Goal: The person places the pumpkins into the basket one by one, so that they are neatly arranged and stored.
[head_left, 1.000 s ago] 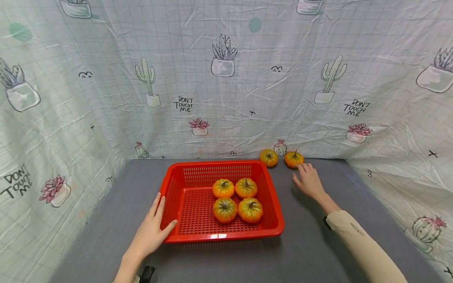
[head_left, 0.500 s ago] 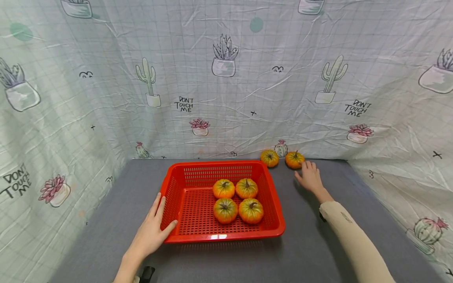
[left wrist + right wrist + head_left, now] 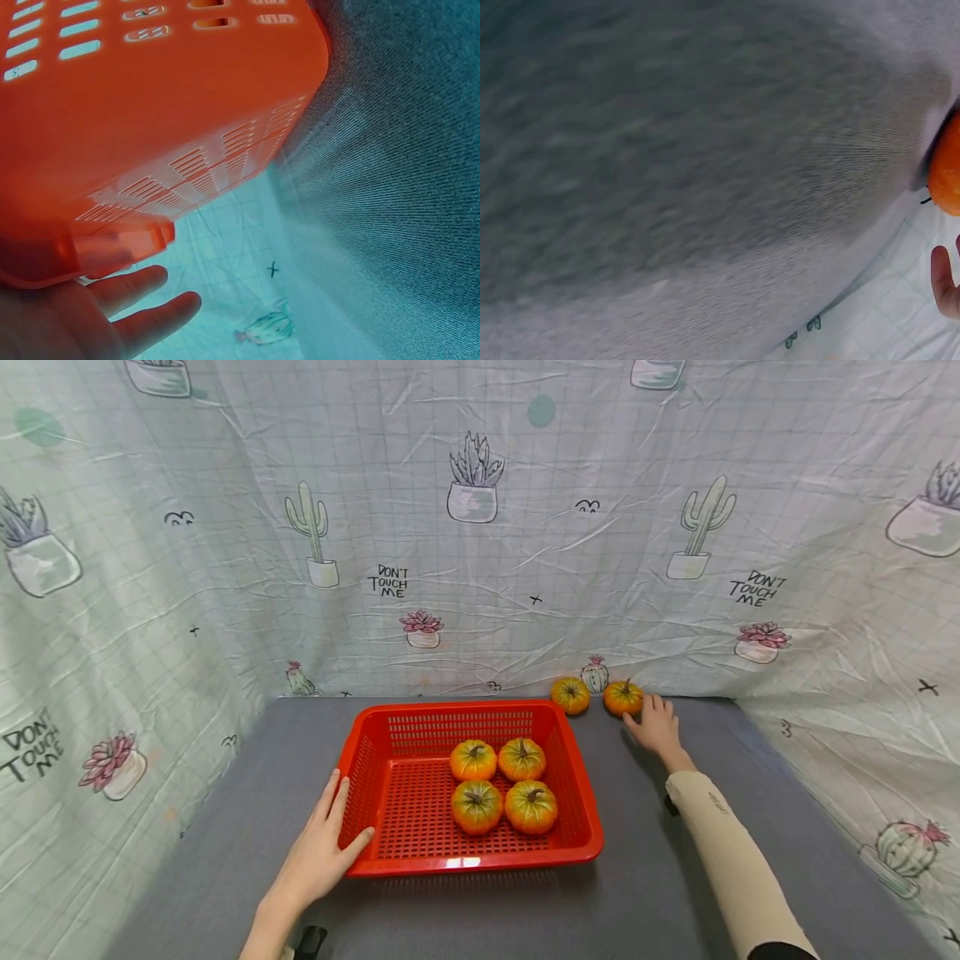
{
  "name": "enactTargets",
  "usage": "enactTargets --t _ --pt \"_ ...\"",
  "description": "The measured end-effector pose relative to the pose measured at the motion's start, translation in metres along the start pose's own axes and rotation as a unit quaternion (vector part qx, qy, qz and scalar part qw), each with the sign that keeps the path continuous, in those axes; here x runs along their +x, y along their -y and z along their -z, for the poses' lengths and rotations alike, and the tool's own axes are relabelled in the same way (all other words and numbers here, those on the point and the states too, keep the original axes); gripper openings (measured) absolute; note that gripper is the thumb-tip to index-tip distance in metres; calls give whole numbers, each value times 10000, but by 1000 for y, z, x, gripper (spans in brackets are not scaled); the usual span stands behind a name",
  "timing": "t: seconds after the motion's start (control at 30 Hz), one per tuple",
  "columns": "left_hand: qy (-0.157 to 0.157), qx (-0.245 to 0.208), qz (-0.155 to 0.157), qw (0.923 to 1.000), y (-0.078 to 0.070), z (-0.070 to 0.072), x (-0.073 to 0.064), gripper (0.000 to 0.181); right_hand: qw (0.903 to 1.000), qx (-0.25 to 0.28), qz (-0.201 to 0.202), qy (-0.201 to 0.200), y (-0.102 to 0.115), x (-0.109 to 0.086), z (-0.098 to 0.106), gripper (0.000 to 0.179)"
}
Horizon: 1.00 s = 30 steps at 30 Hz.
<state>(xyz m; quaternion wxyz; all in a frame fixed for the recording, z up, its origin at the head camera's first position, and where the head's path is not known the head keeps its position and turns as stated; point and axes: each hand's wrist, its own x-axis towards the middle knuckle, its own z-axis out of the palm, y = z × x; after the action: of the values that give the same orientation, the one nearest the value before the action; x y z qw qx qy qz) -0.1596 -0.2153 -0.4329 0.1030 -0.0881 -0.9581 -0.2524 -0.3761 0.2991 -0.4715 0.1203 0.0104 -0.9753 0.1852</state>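
Orange pumpkin (image 3: pixel 621 698) sits beside the right grip (image 3: pixel 656 727).

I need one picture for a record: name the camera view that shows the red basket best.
The head view: it frames the whole red basket, open top and inside, though the left hand hides a little. The left wrist view catches only part of its slotted outside; the right wrist view misses it.

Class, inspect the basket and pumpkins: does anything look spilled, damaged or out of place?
Nothing stands out. Four pumpkins rest inside the red plastic basket, two more pumpkins sit outside near its far right corner, and no spill or damage shows.
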Motion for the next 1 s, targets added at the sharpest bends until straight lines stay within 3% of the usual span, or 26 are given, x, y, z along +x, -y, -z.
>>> enactTargets --t 0.47,0.67,1.0 --pt "-36 7 -19 10000 1 2 0 79 9946 221 -758 679 4 25 -8 77" --pt "5 22 -17 10000 0 1 0 79 9928 396 -917 659 6 24 -12 78" --pt "-65 16 -44 10000 1 -1 -1 79 9953 243 -883 327 8 22 -18 70"
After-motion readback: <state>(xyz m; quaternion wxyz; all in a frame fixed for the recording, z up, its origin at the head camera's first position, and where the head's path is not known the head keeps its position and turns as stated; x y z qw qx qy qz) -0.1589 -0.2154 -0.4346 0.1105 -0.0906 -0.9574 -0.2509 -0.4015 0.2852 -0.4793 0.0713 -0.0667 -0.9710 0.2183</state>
